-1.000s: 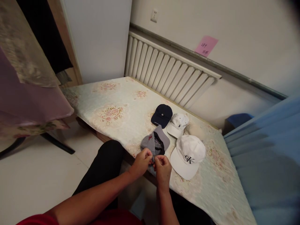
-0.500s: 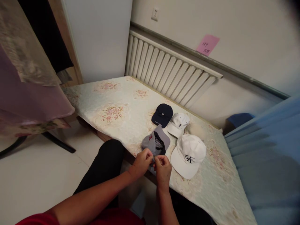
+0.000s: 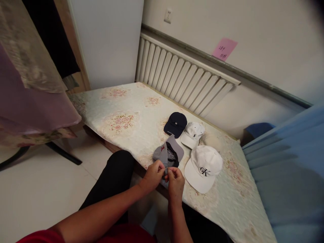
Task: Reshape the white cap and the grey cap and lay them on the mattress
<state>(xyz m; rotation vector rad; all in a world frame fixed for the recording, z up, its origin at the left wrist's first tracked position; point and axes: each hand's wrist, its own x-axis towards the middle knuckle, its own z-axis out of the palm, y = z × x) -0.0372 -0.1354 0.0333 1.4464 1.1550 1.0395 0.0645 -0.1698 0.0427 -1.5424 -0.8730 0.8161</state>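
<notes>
A grey baseball cap (image 3: 160, 154) lies tipped at the near edge of the bed, its dark inside showing and its brim pointing away from me. My left hand (image 3: 153, 174) pinches the back strap end of this cap from the left. From the right, my right hand (image 3: 176, 182) pinches the same strap, fingertips close to the left ones. The strap itself is mostly hidden by my fingers. Just to the right sits a large white cap (image 3: 208, 160) with black letters. Behind are a navy cap (image 3: 176, 123) and a smaller white cap (image 3: 194, 132).
The caps rest on a flowered bed cover (image 3: 136, 101). A pale cream item (image 3: 212, 141) lies behind the white caps. Along the wall runs a radiator (image 3: 174, 72); a blue curtain (image 3: 291, 168) hangs at the right. Clothes (image 3: 32, 91) hang at the left.
Both hands stay at the back of the grey cap with only slight finger movement. A thin light strip now shows between the fingertips. The other caps have not moved.
</notes>
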